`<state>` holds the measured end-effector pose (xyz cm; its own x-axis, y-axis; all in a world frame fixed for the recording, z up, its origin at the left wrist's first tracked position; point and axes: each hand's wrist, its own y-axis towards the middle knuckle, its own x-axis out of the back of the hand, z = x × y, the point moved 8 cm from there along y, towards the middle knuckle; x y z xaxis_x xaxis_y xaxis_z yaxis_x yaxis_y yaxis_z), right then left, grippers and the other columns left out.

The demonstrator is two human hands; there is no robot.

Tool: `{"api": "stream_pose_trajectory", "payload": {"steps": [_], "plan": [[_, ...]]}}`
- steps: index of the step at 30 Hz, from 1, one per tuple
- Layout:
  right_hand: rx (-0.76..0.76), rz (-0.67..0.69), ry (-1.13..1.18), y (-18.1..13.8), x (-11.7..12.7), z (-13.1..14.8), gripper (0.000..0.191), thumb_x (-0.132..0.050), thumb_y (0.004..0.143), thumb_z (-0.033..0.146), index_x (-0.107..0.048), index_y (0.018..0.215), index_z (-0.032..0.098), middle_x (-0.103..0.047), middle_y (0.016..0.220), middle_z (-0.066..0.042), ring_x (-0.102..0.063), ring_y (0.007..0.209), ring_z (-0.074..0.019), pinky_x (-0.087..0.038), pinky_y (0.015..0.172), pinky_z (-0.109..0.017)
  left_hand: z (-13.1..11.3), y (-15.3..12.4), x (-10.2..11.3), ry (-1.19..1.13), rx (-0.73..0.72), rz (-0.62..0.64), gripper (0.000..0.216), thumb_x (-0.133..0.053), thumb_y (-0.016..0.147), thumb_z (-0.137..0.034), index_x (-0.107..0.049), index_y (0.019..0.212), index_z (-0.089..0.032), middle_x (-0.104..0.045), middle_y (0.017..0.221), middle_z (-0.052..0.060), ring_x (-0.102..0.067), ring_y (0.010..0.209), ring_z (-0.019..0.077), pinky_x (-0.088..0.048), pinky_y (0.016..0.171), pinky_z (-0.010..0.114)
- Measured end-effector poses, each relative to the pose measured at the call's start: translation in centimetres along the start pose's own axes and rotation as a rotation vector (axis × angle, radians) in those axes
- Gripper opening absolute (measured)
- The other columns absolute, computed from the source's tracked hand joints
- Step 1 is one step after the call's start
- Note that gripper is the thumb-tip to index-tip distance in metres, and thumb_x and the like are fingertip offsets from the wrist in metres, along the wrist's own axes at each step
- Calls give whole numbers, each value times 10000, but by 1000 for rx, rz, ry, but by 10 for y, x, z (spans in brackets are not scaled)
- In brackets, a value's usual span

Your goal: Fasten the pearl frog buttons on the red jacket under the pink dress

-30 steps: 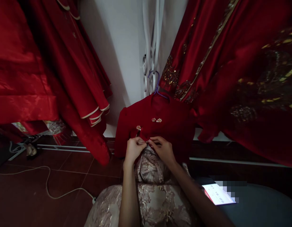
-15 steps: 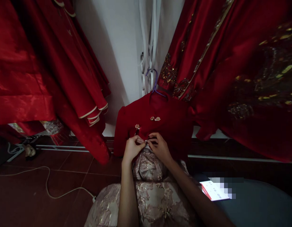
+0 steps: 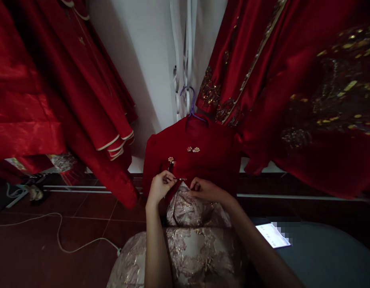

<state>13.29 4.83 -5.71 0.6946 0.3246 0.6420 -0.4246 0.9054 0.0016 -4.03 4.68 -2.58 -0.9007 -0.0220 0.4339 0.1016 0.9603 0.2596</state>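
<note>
A small dark red jacket (image 3: 215, 160) hangs on a purple hanger (image 3: 191, 110) against the white wall, with two ornate gold clasps (image 3: 193, 149) on its front. My left hand (image 3: 160, 186) pinches the jacket's lower front edge by a small clasp piece (image 3: 182, 179). My right hand (image 3: 204, 189) grips the facing edge of the red cloth a little to the right, fingers curled. Below both hands a pink and gold brocade skirt (image 3: 191, 244) spreads down toward me.
Long red satin garments (image 3: 83, 100) hang at the left, and red gowns with gold embroidery (image 3: 293, 88) hang at the right. A lit phone (image 3: 271, 235) lies on a grey seat (image 3: 325, 256) at the lower right. A white cable (image 3: 59, 236) trails over the dark tiled floor.
My hands, touching at the lower clasp before, have drawn slightly apart, the right one moving right and down. The view has drifted a little to the left.
</note>
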Motion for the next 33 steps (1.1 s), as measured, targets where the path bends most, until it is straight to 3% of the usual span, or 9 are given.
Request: {"api": "stream_pose_trajectory", "payload": {"steps": [3,6,11,16,26,31,33], "plan": [[-40,-138,-24,3,5,-1,345,-633,673,375,-523,928,171,-573,725,0,-547,654,-125,-413,608,-240,-3,-1,-14,17,-19,82,110,-606,693,-257,-570,740,-164,-616,725,0,-552,629,93,-410,592,187],[-6,-256,-1,6,7,7,397,-620,686,329,-480,1020,167,-579,779,-16,-554,666,-129,-432,636,-256,-6,0,-20,140,-14,55,111,-623,645,-190,-573,742,-170,-571,667,-26,-506,591,87,-372,565,181],[63,-211,30,8,3,16,200,-581,712,284,-507,874,191,-589,774,-16,-560,687,-130,-445,640,-253,-14,1,-20,238,-45,23,152,-600,652,-150,-585,798,-187,-556,684,-27,-495,621,97,-360,604,196],[71,-220,62,9,5,11,135,-566,706,252,-525,822,194,-605,739,-11,-570,679,-131,-451,637,-254,-16,1,-17,230,-37,-15,223,-611,653,-146,-596,870,-196,-567,742,-14,-501,659,108,-370,632,202],[83,-256,51,13,8,10,193,-506,778,387,-541,790,198,-631,729,-12,-575,650,-133,-441,621,-254,-22,0,-13,341,-95,-44,322,-553,694,-76,-602,973,-232,-552,898,32,-525,746,137,-392,670,226],[89,-313,68,9,25,19,248,-527,769,451,-549,764,204,-641,732,-21,-580,634,-136,-452,630,-262,-20,-2,-5,382,-95,-61,179,-563,716,-121,-589,866,-214,-518,832,7,-505,708,117,-390,660,215],[59,-403,118,6,39,18,285,-515,775,490,-532,790,206,-628,707,-26,-578,611,-139,-453,591,-259,-20,-3,-4,382,-122,-51,135,-540,739,-126,-594,819,-221,-499,832,1,-505,734,115,-392,671,212]]}}
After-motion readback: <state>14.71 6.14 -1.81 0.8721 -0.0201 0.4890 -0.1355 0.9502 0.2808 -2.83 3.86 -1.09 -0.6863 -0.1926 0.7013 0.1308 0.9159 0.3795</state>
